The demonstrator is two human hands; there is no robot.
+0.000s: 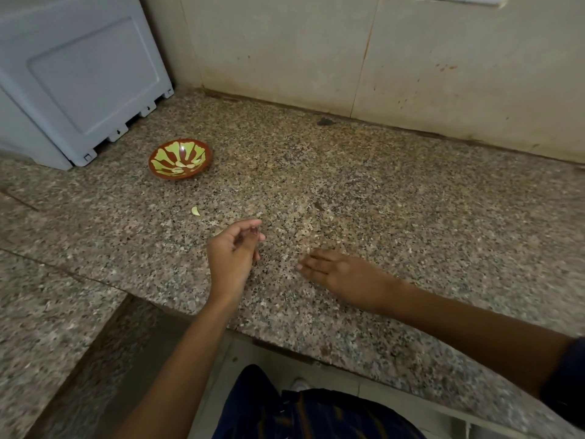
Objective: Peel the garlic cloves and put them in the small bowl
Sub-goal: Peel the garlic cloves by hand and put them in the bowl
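Observation:
A small red bowl with a yellow-green pattern point(179, 159) stands on the speckled granite counter point(380, 191) at the back left, and it looks empty. One pale garlic clove point(195, 211) lies on the counter between the bowl and my hands. My left hand point(234, 251) hovers just right of the clove, palm turned inward and fingers loosely curled; I see nothing held in it. A small pale scrap point(218, 231) shows at its far edge. My right hand point(335, 270) lies flat on the counter with its fingers straight, pointing left.
A pale grey plastic appliance point(79, 74) stands at the back left beside the bowl. A tiled wall point(348, 52) closes off the back. The counter's front edge runs just below my wrists, and a lower granite ledge point(47, 312) sits to the left.

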